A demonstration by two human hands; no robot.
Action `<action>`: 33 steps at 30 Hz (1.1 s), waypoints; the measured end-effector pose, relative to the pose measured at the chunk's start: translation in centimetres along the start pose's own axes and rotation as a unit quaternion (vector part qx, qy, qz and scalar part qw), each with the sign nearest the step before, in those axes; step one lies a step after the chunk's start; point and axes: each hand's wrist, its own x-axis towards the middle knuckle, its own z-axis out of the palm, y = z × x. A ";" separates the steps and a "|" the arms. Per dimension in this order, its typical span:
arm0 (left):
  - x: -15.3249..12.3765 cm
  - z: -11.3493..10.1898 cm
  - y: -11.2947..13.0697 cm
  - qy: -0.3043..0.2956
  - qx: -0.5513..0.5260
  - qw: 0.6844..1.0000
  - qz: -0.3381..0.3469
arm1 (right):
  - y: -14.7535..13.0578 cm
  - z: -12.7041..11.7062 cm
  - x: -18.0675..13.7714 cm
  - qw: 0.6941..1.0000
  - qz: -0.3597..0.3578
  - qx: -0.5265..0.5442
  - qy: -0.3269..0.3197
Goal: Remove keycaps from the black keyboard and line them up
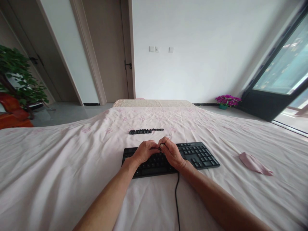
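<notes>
A black keyboard [154,171] lies on the bedsheet in front of me, some of its key positions bare on the left part. Over its upper middle, my left hand [145,151] and my right hand [171,152] meet at the fingertips. Thin wire loops of what looks like a wire keycap puller [167,136] stick up from my closed right hand. My left fingers are pinched together against the right ones; what sits between them is too small and hidden to name. Just beyond the keyboard, loose black keycaps [141,131] stand in a row.
A black cable [176,199] runs from the keyboard toward me. On the right lies a pink cloth [255,163] on the wrinkled, flowered sheet [72,160]. Farther off are a potted plant with purple flowers [228,100], a leafy green plant [19,73] and a door [106,48].
</notes>
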 end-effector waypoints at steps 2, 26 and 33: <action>-0.1 0.0 0.0 0.013 -0.004 1.000 -0.008 | 0.0 0.0 0.0 1.000 0.006 0.000 0.000; -0.3 0.4 0.5 0.106 0.060 0.992 -0.042 | -0.9 -0.5 -0.5 0.995 0.027 -0.010 0.093; -1.1 -1.1 -0.1 0.221 -0.024 0.969 -0.108 | -1.4 0.4 -0.8 0.971 -0.137 -0.141 -0.137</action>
